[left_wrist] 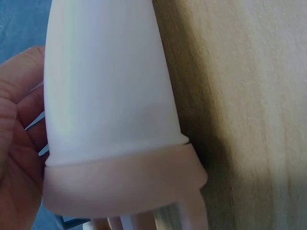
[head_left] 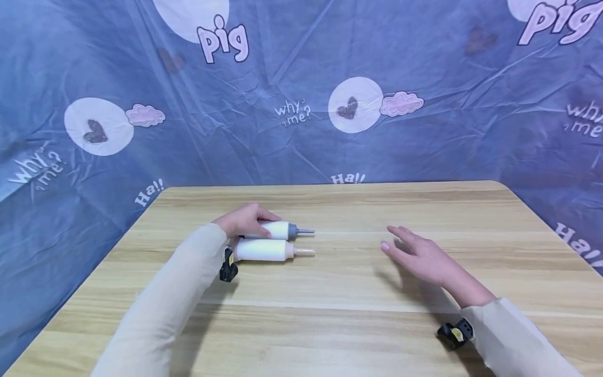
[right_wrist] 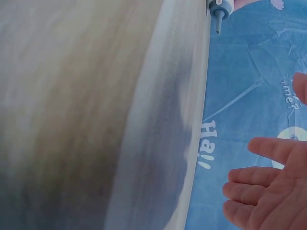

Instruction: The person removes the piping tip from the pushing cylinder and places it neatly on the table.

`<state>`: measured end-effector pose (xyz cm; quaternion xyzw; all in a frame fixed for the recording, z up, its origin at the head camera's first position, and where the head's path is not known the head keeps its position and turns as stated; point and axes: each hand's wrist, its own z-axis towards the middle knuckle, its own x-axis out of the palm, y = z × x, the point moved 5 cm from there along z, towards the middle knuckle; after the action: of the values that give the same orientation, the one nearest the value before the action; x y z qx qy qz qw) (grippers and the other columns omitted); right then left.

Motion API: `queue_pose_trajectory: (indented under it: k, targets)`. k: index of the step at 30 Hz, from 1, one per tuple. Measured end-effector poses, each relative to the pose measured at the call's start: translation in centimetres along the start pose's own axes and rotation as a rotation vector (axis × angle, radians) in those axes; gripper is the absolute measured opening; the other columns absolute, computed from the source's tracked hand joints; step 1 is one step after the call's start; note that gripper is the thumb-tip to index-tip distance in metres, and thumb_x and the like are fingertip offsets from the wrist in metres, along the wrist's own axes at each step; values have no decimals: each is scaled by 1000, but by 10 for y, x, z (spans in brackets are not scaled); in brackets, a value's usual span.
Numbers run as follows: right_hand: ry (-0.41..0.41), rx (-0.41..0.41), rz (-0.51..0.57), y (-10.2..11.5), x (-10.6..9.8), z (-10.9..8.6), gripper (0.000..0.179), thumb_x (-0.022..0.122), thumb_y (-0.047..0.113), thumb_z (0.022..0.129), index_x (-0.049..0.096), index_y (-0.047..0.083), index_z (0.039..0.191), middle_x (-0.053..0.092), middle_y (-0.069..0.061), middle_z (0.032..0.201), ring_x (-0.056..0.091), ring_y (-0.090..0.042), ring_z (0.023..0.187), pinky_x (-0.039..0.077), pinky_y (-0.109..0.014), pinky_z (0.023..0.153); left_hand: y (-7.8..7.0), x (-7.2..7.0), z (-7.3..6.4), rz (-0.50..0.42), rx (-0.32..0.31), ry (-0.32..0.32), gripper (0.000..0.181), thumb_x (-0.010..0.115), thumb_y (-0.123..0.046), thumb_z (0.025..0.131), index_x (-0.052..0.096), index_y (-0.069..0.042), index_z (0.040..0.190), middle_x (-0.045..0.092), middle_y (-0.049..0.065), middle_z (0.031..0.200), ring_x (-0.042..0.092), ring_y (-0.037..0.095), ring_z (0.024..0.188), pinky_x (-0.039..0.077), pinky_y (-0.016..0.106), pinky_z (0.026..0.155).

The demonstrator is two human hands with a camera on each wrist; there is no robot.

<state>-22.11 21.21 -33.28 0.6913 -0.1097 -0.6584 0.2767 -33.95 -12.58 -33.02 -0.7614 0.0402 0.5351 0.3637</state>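
Note:
Two white cylindrical bottle-like things with slender nozzle tips lie side by side on the wooden table, tips to the right. My left hand grips the farther one, the grey-tipped white bottle, thumb on its near side and fingers over the top. Just in front lies the pink-tipped white bottle. In the left wrist view its white body and pink collar fill the middle and hide part of the hand. My right hand is above the table to the right, fingers extended, holding nothing.
The light wooden table has rounded far corners. Behind and beside it hangs a blue printed cloth. A small black camera sits on each wrist, the left one close to the pink-tipped bottle.

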Motion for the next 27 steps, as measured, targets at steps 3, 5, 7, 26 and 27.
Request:
queue_pose_trajectory:
  k: [3,5,7,26,27]
  targets:
    - [-3,2,0,0,1,0,68,40,51,94,32,4,143,26,-32,144,30,-51,127,25,-63,101,-1,-1,0,8,16,-9,48,73,-11,75,62,-7,121,64,13,117,59,24,107,45,37,95]
    - [-4,1,-1,0,1,0,68,40,50,94,32,4,143,27,-32,143,31,-51,127,25,-63,101,-1,-2,0,22,29,-13,48,73,-12,74,62,-7,121,64,13,116,60,24,106,45,36,95]
    - [-4,3,-2,0,2,-1,68,40,50,94,32,4,143,26,-32,143,31,-50,127,24,-63,101,-1,-3,0,28,20,-17,48,73,-11,74,62,-7,121,64,13,116,59,23,107,45,36,95]
    - [12,-14,12,14,-4,6,68,40,52,94,31,6,144,30,-29,144,31,-48,128,27,-61,102,-29,-29,1,101,87,-78,50,71,-14,78,56,-8,126,59,12,125,59,26,108,45,37,95]
    - [13,-16,13,15,-4,7,68,40,52,94,31,6,144,31,-28,144,31,-48,128,27,-60,102,-32,-30,1,104,94,-79,50,71,-14,79,56,-8,126,59,12,125,58,26,109,45,38,96]
